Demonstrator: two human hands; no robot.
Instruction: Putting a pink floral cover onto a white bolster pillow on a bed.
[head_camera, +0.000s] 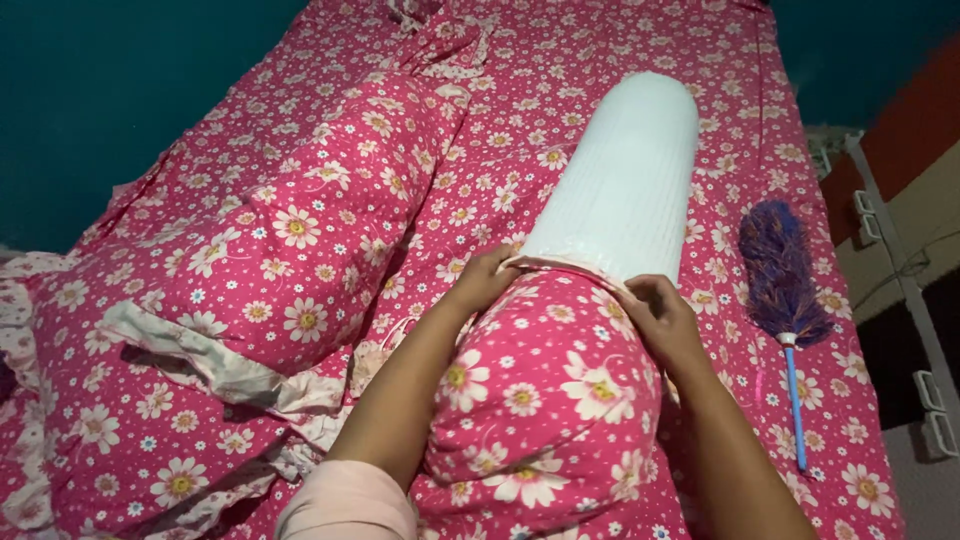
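Left hand: the left hand (485, 280) sits just left of the frame's centre, fingers curled over and pinching the open hem of the floral cover (545, 400) on its left side
Right hand: the right hand (662, 320) is right of centre, fingers bent and clamped on the same hem at its right side
Hands together or apart: apart, one on each side of the bolster, both closed on the cover's edge
White bolster: the white bolster (630, 175), ribbed and round-ended, lies lengthwise from the centre toward the upper right of the frame; its near end is inside the cover, its far part bare
Floral cover: pink with white daisies, it wraps the near half of the bolster, filling the lower centre of the frame between the two forearms
Second bolster: a covered bolster (320, 225) in the same pink print lies to the left, running from lower left to upper centre, with frilled ends
Bed sheet: the bed sheet (620, 50) has the matching print and lies under everything
Duster: a purple feather duster (783, 265) with a blue and white handle lies on the sheet at the right edge, well apart from the hands
Sleeve: a pale pink sleeve (348, 505) shows at the bottom, on the left arm
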